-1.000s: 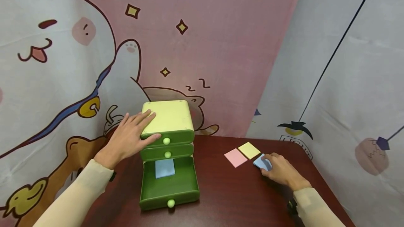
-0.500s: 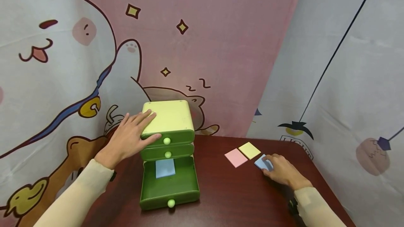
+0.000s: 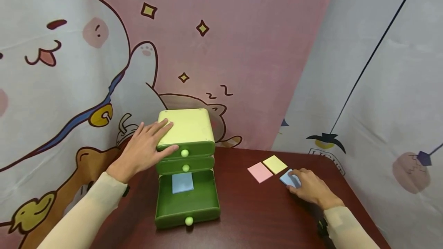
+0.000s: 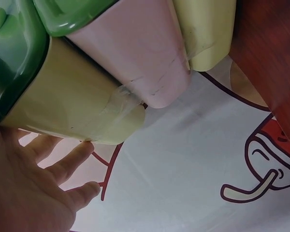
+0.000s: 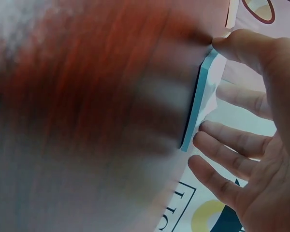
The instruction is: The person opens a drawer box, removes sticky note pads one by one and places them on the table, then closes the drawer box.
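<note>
In the head view my left hand lies spread on the left front of a small drawer cabinet with a pale yellow top and green drawer fronts. The left wrist view has its fingers along the cabinet's yellow side. The bottom drawer is pulled out, with a blue sticky note pad inside at the back. My right hand holds a second blue pad at the table, thumb at the near edge, fingers over the far part, partly hiding it.
Left of the right hand, a pink pad and a yellow pad lie side by side on the dark red table. A cartoon-printed cloth hangs behind and beside the table.
The right hand and its blue pad have shifted very slightly right relative to the other pads. The left hand keeps its place on the cabinet. The head view has tilted a little.
</note>
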The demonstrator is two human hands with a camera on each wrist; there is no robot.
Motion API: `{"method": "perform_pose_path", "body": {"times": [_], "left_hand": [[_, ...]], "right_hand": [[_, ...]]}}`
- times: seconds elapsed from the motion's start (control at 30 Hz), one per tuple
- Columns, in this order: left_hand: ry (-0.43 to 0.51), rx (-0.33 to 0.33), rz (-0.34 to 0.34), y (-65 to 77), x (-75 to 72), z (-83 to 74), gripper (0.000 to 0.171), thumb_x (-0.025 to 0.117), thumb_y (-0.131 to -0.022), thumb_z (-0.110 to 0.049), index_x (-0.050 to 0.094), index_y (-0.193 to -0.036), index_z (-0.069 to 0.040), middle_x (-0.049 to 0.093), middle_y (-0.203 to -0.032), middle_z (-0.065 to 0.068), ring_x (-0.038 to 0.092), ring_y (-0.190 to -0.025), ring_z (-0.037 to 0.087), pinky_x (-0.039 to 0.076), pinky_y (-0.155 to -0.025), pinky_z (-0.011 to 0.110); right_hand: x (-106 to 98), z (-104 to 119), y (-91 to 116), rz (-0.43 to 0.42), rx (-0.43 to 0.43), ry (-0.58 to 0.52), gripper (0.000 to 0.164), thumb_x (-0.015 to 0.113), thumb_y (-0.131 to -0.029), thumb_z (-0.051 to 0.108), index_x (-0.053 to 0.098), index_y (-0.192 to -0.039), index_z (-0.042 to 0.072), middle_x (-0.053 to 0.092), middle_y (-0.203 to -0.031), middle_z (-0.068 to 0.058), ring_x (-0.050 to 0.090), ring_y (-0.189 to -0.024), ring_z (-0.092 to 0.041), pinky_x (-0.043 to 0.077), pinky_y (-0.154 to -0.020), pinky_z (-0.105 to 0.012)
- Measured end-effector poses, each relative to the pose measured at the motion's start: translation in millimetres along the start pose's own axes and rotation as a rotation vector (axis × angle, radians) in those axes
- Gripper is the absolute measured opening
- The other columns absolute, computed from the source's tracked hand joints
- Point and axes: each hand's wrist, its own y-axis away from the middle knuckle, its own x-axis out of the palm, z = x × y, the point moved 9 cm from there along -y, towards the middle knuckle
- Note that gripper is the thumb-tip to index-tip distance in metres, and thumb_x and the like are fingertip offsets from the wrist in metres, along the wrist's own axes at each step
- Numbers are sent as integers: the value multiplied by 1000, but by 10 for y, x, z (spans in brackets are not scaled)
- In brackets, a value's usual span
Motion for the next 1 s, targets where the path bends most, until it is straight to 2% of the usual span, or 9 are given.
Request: {"method": "perform_pose_path", "body": {"times": [0.17,0.37,0.63,1.0], "left_hand": [[-3,-2,16,-13,-8,3,92,62,-112,-75,39,-184,-24,38,-191,12,46,-169,50,18,-143,81],[-7,-1,18,-13,-4,4,91,61,-112,-75,38,-185,-24,38,-191,13,46,-169,50,19,-142,82],[-2,1,12,-21,-11,-6,91,62,-112,-74,39,-184,-23,39,-191,13,47,-169,51,19,-142,82],[-3,4,9,-22,6,-9,91,63,-112,-74,40,-184,-23,39,-191,14,47,-168,52,19,-142,82]], "right_hand": [[-27,70,30,-44,-21,33,58,97,-94,39,81,-140,8,77,-138,-25,77,-116,-41,68,-87,-64],[-106,198,63,-136,-57,54,54,97,-94,35,81,-140,10,76,-139,-21,75,-114,-38,67,-87,-61],[-199,458,64,-186,-104,100,52,94,-96,35,81,-139,10,77,-135,-19,73,-107,-33,66,-85,-57],[-313,913,112,-308,-268,157,44,96,-92,30,85,-128,9,81,-120,-15,78,-105,-37,68,-85,-59]]}}
